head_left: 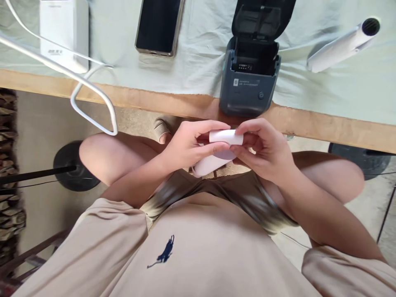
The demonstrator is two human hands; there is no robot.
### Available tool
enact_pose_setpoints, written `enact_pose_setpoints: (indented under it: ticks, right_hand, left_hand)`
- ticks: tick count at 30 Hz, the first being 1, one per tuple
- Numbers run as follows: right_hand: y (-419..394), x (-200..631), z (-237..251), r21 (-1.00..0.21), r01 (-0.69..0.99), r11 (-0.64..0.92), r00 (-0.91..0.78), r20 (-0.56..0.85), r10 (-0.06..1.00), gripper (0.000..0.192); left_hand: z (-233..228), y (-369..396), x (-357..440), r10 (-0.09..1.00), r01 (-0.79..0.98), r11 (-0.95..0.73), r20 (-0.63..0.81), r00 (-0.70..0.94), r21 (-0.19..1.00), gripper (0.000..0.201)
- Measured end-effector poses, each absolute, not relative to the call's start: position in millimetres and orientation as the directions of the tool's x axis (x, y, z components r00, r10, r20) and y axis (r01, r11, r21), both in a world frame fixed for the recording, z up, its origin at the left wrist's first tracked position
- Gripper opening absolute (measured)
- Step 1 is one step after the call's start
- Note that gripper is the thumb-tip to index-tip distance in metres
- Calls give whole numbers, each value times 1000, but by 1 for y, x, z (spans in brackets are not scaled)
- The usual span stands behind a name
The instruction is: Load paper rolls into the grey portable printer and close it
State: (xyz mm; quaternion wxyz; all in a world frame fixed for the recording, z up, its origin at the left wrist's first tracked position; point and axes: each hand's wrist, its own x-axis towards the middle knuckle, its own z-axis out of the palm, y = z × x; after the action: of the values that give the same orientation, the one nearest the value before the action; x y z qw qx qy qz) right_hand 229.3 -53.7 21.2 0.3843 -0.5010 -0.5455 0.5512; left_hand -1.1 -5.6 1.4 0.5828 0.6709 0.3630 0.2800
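Just off the table's front edge, a small white paper roll (226,137) lies sideways between my two hands. My left hand (198,142) pinches its left part between thumb and fingers. At the roll's right end, the thumb and fingers of my right hand (262,148) close on it. Below the roll a pale pinkish, rounded piece (213,165) shows in part; I cannot tell what it is or whether it is joined to the roll. Right beyond my hands stands a dark grey label printer (247,88), its lid (262,18) raised and its inner bay visible.
A phone (159,24) lies on the cloth-covered table (198,78). To its left are a white box (64,37) and a looped white cable (95,84) hanging over the edge. A larger white roll (343,47) rests at right. My knees are under the table edge.
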Motion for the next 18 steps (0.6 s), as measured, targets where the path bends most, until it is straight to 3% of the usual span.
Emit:
enact_pose_setpoints:
  ticks: [4, 9, 15, 18]
  right_hand:
    - [-53, 229, 20, -975, 80, -207, -201, -220, 955, 34]
    - [-50, 229, 22, -988, 122, -98, -197, -121, 973, 21]
    - [-49, 229, 20, -969, 111, -223, -182, -240, 953, 31]
    - [-49, 228, 19, -978, 129, -163, -168, -184, 968, 21]
  left_hand:
    - [-2, -8, 0, 859, 155, -210, 106, 501, 965, 42]
    - [-4, -6, -1, 806, 231, -83, -71, 588, 969, 55]
    - [-15, -6, 2, 841, 147, -334, 224, 492, 931, 41]
    - [-10, -6, 1, 827, 224, -206, 47, 560, 953, 49]
